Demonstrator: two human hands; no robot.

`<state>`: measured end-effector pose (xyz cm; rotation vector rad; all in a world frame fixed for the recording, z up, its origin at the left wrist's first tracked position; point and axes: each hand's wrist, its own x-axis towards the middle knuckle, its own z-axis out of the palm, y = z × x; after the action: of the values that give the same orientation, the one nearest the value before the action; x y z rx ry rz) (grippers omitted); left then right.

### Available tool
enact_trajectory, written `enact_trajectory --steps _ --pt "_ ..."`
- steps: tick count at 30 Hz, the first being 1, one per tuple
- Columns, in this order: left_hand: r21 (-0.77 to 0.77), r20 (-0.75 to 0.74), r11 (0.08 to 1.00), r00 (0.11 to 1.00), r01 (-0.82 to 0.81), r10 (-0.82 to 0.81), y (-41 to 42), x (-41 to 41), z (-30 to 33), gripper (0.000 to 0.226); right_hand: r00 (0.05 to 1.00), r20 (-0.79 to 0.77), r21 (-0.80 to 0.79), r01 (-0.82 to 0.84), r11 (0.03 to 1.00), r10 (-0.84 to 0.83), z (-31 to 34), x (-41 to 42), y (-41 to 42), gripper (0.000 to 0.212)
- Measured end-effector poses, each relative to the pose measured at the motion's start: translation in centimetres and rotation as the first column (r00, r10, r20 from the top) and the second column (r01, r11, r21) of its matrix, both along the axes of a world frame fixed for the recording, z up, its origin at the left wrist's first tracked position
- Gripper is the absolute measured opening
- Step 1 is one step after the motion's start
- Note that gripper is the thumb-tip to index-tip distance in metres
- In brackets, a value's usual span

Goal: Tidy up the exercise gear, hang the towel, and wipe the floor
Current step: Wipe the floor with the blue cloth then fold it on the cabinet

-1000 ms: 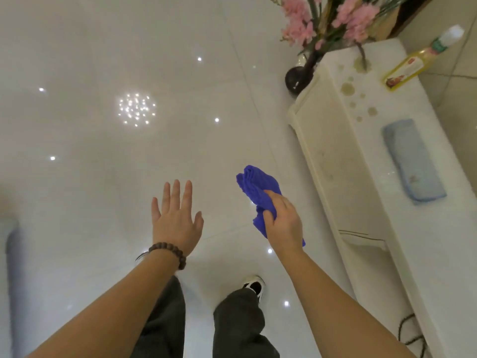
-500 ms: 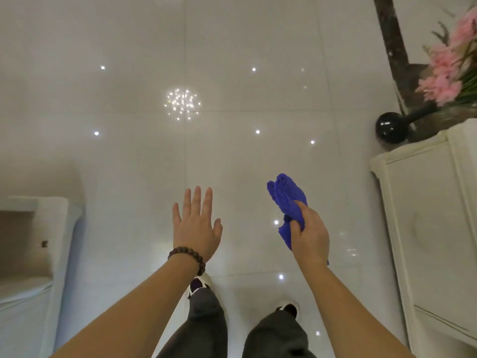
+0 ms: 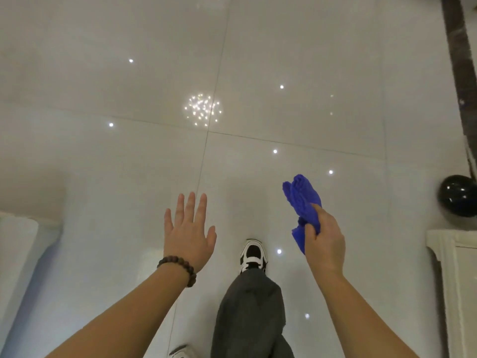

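We seem to be standing in a room of a home, to judge by the glossy pale tiled floor [image 3: 296,60] that mirrors a cluster of chandelier lights [image 3: 203,109] and small ceiling spots. At our right stands a cream cabinet [image 3: 459,280] with a moulded edge, a round black vase [image 3: 458,198] just beyond it, and at our left the corner of a white furniture piece [image 3: 18,244].
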<state>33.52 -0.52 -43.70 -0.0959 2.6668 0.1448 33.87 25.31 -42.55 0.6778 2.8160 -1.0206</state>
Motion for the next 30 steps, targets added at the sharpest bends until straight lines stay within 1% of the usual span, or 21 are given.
enact_trajectory --steps 4,6,7,8,10,11,12,14,17,21,23,25,27,28,30 --pt "-0.016 -0.035 1.0 0.999 -0.003 0.002 -0.5 -5.6 -7.2 0.071 0.996 -0.06 0.015 -0.058 0.998 0.059 -6.6 -7.1 -0.1 0.041" --pt "0.0 -0.046 1.0 0.999 -0.019 0.019 -0.7 -8.1 -10.8 0.071 0.986 -0.08 0.092 -0.139 0.986 0.146 -10.3 -10.1 -0.1 0.044" --pt "0.008 -0.05 1.0 0.998 -0.029 0.03 -0.8 -9.2 -12.7 0.071 0.974 -0.064 0.148 -0.205 0.968 0.216 -12.7 -11.5 -0.1 0.047" --pt "0.015 -0.055 0.999 0.998 -0.038 0.039 -0.8 -10.3 -14.5 0.07 0.955 -0.018 0.196 -0.287 0.938 0.296 -15.1 -12.5 -0.1 0.051" --pt "0.025 -0.062 0.999 0.997 -0.045 0.047 -0.8 -12.1 -18.2 0.071 0.895 0.164 0.257 -0.444 0.858 0.414 -19.6 -13.9 -0.2 0.064" --pt "0.026 -0.063 0.999 0.997 -0.041 0.043 -0.7 -12.8 -20.1 0.071 0.862 0.265 0.271 -0.496 0.825 0.431 -21.8 -14.5 -0.2 0.072" --pt "0.025 -0.06 0.999 0.998 -0.034 0.035 -0.6 -13.5 -21.9 0.072 0.837 0.332 0.279 -0.528 0.802 0.436 -23.7 -15.0 -0.3 0.078" --pt "0.029 -0.048 0.999 0.998 -0.026 0.027 -0.4 -14.7 -25.2 0.072 0.822 0.354 0.291 -0.549 0.783 0.445 -26.7 -16.0 -0.4 0.081" --pt "0.04 -0.037 0.999 0.999 -0.025 0.027 -0.2 -16.1 -28.7 0.073 0.815 0.338 0.338 -0.571 0.748 0.47 -29.2 -17.5 -0.3 0.081" --pt "0.05 -0.087 0.998 0.995 -0.038 0.042 -0.4 -18.1 -31.6 0.074 0.775 0.379 0.43 -0.632 0.645 0.506 -31.3 -20.0 0.3 0.082" --pt "0.054 -0.113 0.998 0.993 -0.033 0.039 -0.7 -19.3 -32.3 0.074 0.752 0.414 0.429 -0.658 0.619 0.513 -32.2 -20.8 0.2 0.081" --pt "0.054 -0.11 0.998 0.993 -0.033 0.039 -0.9 -20.4 -32.9 0.074 0.724 0.46 0.409 -0.687 0.6 0.514 -33.2 -20.9 -0.1 0.078" --pt "0.059 -0.094 0.998 0.995 -0.038 0.044 -1.3 -21.3 -33.4 0.077 0.712 0.475 0.426 -0.701 0.572 0.518 -34.1 -20.8 0.0 0.075" --pt "0.057 -0.084 0.998 0.996 -0.037 0.042 -1.5 -21.8 -33.7 0.078 0.719 0.469 0.438 -0.694 0.572 0.513 -34.3 -20.9 0.5 0.073" --pt "0.047 -0.06 0.998 0.998 -0.032 0.034 -2.1 -22.8 -34.2 0.083 0.759 0.452 0.452 -0.648 0.613 0.469 -34.6 -21.7 2.1 0.069"
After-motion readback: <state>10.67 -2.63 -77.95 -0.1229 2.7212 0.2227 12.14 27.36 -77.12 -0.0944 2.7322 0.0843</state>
